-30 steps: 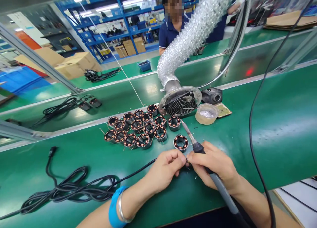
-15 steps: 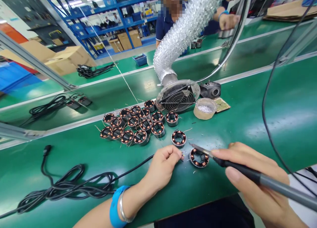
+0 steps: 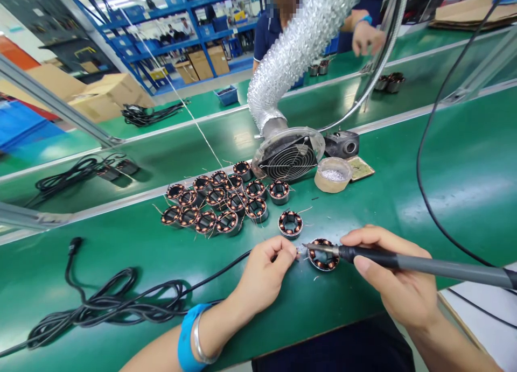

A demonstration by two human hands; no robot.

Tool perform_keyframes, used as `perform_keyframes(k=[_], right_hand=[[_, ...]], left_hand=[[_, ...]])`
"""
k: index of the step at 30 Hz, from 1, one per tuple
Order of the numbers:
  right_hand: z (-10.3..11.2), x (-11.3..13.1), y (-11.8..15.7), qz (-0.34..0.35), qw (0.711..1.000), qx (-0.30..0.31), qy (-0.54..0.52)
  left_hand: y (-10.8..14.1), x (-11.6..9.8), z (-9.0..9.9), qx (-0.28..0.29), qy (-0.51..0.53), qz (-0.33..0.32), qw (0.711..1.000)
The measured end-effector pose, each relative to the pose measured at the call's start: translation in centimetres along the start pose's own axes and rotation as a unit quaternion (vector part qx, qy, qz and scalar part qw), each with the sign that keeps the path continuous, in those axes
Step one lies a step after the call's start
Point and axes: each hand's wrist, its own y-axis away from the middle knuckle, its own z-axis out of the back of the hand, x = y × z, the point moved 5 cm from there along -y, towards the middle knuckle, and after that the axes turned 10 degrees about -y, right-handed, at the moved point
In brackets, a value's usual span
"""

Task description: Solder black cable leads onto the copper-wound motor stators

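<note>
My left hand [image 3: 264,267] pinches the end of a black power cable [image 3: 226,269], whose thin wires show just past the fingertips. The rest of that cable lies coiled to the left. In my right hand [image 3: 398,275] is a soldering iron [image 3: 375,257], gripped like a pen. Its tip reaches leftward over a ring-shaped motor stator [image 3: 323,263] with copper windings and ends close to the wires at my left fingers. Whether the tip touches them I cannot tell. A second stator [image 3: 290,224] sits just behind.
Several more stators [image 3: 214,199] stand clustered at centre-left. Behind them are a fume extractor fan [image 3: 288,156] with a silver duct [image 3: 299,54], a round tub [image 3: 333,175], a sponge tray [image 3: 359,168] and a soldering iron holder [image 3: 342,145]. A co-worker's hand [image 3: 367,38] is across the bench.
My right hand has moved left and turned, bringing the soldering iron's tip down and left to the wires. My left hand stays put. The co-worker's hand has left some stators on the far bench.
</note>
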Motion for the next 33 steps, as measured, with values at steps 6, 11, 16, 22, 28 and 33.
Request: perform_keyframes(k=[6,11,16,22,28,33], right_hand=[[0.0,0.1,0.0,0.005,1.000,-0.001,0.005],[-0.2,0.6,-0.2,0.020,1.000,-0.003,0.007],[-0.5,1.0,-0.1,0.034,0.999,0.017,0.010],[-0.8,2.0,0.2,0.069,0.997,0.041,0.021],[-1.6,3.6,-0.1,0.124,0.990,0.047,0.043],[-1.7,4.1,0.0,0.157,0.986,0.039,0.039]], left_hand=[[0.0,0.0,0.0,0.000,-0.004,-0.007,1.000],[0.1,-0.2,0.1,-0.002,0.001,-0.004,1.000],[0.2,-0.2,0.0,0.003,-0.010,-0.005,1.000],[0.3,0.0,-0.1,0.004,-0.005,-0.012,1.000],[0.2,-0.2,-0.1,0.003,-0.001,-0.015,1.000],[0.3,-0.2,-0.1,0.002,-0.001,-0.015,1.000]])
